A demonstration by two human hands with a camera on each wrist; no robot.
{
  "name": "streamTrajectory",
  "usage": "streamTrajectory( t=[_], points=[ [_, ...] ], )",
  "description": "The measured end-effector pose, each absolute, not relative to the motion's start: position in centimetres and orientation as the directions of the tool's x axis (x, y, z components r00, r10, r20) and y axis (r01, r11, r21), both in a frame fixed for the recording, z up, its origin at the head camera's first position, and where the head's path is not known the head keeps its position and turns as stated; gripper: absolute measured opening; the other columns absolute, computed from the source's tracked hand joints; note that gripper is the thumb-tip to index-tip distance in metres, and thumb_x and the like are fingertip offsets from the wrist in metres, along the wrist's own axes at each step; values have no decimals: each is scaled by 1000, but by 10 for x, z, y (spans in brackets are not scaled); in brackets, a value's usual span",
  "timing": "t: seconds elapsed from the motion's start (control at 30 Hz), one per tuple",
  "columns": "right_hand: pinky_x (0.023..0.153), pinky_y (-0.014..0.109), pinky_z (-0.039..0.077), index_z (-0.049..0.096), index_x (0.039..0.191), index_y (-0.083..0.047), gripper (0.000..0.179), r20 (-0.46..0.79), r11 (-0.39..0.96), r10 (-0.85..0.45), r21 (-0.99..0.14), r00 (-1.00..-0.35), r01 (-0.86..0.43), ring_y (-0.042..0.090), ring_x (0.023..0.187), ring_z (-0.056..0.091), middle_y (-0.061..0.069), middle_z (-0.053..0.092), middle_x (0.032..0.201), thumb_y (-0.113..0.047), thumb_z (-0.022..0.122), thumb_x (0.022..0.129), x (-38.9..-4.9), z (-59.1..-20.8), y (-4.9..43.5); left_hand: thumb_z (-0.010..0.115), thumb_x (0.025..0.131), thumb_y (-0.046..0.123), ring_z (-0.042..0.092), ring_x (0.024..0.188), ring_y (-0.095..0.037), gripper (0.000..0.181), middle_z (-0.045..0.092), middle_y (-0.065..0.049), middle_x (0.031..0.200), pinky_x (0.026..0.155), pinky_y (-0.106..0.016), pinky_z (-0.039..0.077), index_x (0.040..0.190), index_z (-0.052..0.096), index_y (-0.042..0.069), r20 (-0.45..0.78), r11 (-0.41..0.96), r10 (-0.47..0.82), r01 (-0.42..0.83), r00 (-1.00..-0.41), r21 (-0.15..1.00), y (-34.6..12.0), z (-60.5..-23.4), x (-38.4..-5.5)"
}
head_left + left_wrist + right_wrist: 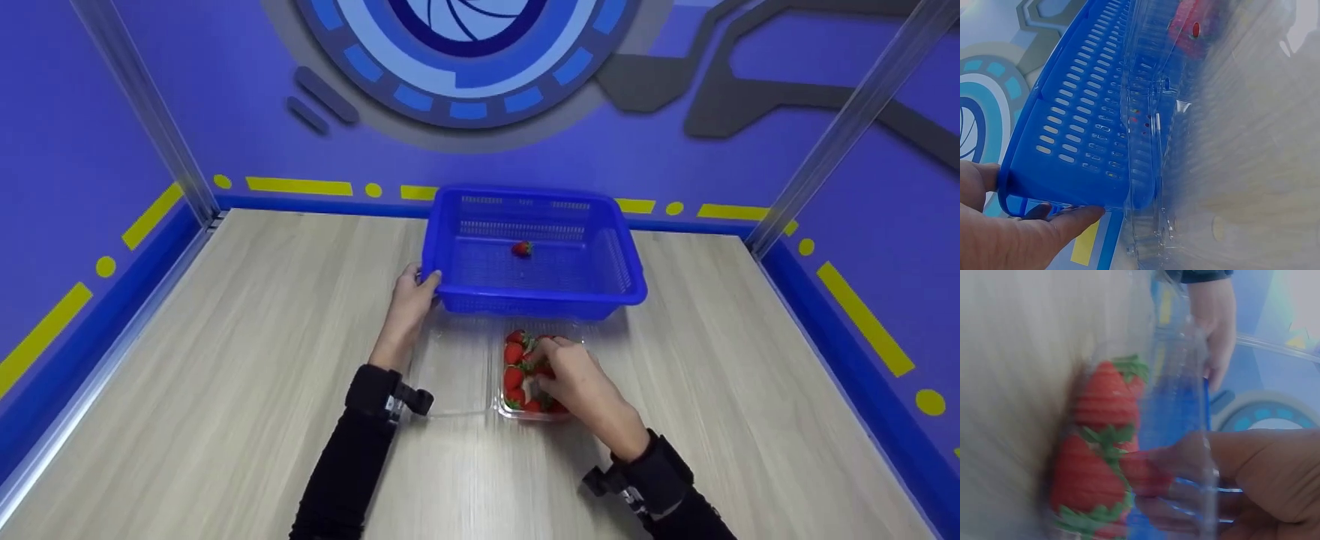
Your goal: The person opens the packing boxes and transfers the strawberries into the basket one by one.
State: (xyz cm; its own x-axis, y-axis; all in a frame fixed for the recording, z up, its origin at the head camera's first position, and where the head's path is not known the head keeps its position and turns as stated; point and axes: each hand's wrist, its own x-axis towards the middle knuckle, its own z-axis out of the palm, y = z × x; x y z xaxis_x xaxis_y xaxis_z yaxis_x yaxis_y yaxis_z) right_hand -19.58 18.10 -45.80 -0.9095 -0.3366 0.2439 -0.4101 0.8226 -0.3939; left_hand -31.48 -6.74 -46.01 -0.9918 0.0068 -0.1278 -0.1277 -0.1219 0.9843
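My left hand (409, 307) grips the front left corner of a blue plastic basket (536, 293), its thumb over the rim and fingers below, as the left wrist view shows. A single strawberry (523, 248) lies on the basket's floor. Just in front stands a clear plastic clamshell box (525, 415) holding several strawberries (514, 377) with green leaves. My right hand (581, 375) reaches down into this box. In the right wrist view its fingertips pinch a strawberry (1143, 473) beside the others; the hand hides part of the box.
The box's clear lid (456, 375) lies folded open to the left on the wooden table (300, 300). Behind the basket rises a blue patterned wall (225, 142), with side walls left and right.
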Motion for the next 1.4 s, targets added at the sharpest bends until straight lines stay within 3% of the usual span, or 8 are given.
streamTrajectory(
  t=[0.4,0.63,0.9,1.4],
  points=[
    [61,33,50,64,89,-6,20,381,819,-279,-384,-882,-426,21,75,61,8,63,86,2,75,74,-206,-425,190,46,100,17,48,125,-30,43,45,-22,137,99,-39,43,138,35,2,-113,-122,0,-113,-994,986,-66,-460,-313],
    [65,32,54,64,93,-5,16,424,802,-223,-432,-878,-413,23,80,64,11,63,90,-1,72,80,-214,-400,201,45,100,16,50,121,-32,38,48,-22,132,98,-42,43,135,38,1,-125,-123,-7,-123,-992,985,-67,-462,-314],
    [67,34,54,65,94,-4,18,515,772,-195,-445,-835,-455,22,80,64,11,64,90,-1,74,79,-219,-395,216,47,100,18,52,120,-32,40,48,-24,134,98,-42,44,134,38,0,-96,-96,-11,-95,-995,991,-66,-462,-314],
    [68,36,53,66,96,-5,18,490,793,-180,-441,-853,-421,23,80,63,11,64,90,-4,74,81,-223,-401,227,46,100,18,47,125,-34,42,44,-25,137,100,-42,42,136,36,-1,-77,-88,2,-77,-997,993,-66,-463,-313]
  ],
)
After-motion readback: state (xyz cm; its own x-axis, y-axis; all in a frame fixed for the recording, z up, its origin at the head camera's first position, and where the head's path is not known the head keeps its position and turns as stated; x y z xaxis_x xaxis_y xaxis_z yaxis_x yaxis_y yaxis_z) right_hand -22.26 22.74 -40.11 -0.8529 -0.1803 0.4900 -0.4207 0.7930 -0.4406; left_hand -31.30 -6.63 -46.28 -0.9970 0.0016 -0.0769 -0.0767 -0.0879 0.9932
